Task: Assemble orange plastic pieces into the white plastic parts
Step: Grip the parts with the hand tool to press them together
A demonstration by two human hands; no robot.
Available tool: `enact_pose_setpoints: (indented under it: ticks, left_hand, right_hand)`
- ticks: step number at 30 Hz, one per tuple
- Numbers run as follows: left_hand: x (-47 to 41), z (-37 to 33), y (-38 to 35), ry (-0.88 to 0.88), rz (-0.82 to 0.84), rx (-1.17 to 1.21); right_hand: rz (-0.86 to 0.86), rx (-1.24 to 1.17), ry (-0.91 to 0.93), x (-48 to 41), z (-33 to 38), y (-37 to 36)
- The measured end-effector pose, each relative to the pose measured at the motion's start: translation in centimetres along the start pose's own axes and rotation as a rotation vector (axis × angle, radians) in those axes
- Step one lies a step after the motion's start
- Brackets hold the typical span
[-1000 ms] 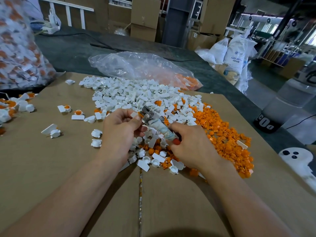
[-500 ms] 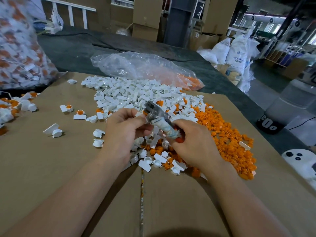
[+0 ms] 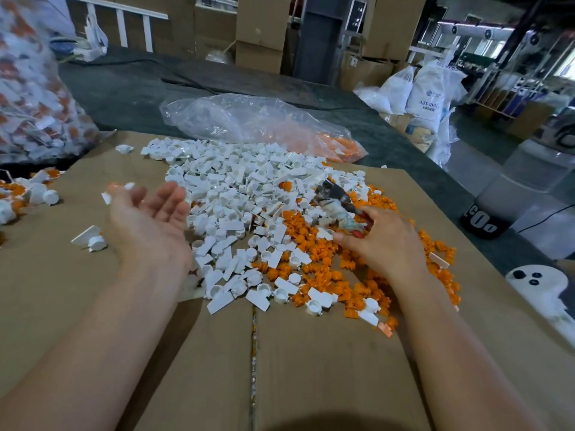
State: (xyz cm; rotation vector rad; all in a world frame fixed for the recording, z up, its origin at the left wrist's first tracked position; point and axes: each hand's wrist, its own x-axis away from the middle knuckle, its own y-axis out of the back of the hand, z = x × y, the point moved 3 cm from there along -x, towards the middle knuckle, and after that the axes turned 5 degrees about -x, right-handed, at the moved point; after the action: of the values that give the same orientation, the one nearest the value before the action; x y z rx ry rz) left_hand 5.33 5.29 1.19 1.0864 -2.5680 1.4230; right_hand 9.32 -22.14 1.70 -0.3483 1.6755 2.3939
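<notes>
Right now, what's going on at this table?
A person works at a cardboard sheet heaped with white parts and orange pieces. The left hand is open, palm up, holding nothing. A blurred white-and-orange piece shows just past its fingertips, toward the finished ones at far left. The right hand grips a tape-wrapped tool low over the orange pieces.

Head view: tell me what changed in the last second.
The left hand left the tool, swung out to the left and opened palm-up; a blurred white-and-orange piece sits at its fingertips, apparently just let go. The right hand still grips the tool and has dropped right, onto the orange pieces. The white parts and clear bag lie as before.
</notes>
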Motion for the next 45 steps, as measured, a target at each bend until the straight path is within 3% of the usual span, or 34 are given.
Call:
enact_pose_setpoints:
  ticks: [4, 8, 12, 14, 21, 25, 28, 31, 35, 40, 45]
  left_hand:
    - [-0.2, -0.2, 0.0, 0.01, -0.005, -0.086]
    - [0.5, 1.0, -0.7, 0.016, 0.163, -0.565]
    - [2.1, 1.9, -1.4, -0.387, 0.468, -1.214]
    - [2.9, 2.5, -1.5, -0.551, 0.544, -1.492]
    - [3.1, 3.7, -1.3, -0.582, 0.645, -1.9]
    - [3.1, 3.8, -1.2, -0.623, 0.636, -1.899]
    - [2.9, 3.7, -1.2, -0.612, 0.605, -1.687]
    - [2.8, 3.4, -1.5, -0.497, 0.606, -1.422]
    - [3.3, 3.6, -1.6, -0.273, 0.655, -1.156]
    - [3.9, 3.8, -1.8, -0.097, 0.696, -1.011]
    - [4.2, 4.1, -1.8, 0.025, 0.712, -0.907]
  right_hand:
    - [0.042, 0.042, -0.052, -0.3, -0.6, -0.1]
    - [0.087, 0.045, -0.069, -0.4, -0.8, -0.4]
    - [0.127, 0.038, -0.085, -0.5, -0.9, -0.6]
    - [0.148, 0.044, -0.078, -0.5, -0.9, -0.7]
    - [0.201, 0.032, -0.075, -0.7, -0.9, -1.0]
    - [0.213, 0.027, -0.071, -0.7, -0.7, -1.1]
    - [0.22, -0.017, -0.082, -0.6, -0.6, -1.0]
    - [0.164, -0.113, -0.07, -0.4, -0.2, -0.5]
    - [-0.006, -0.326, 0.2, 0.5, 2.0, 1.3]
    - [0.279, -0.226, 0.408, 2.0, 3.8, 0.3]
    - [0.33, -0.084, 0.423, 1.9, 4.2, -0.3]
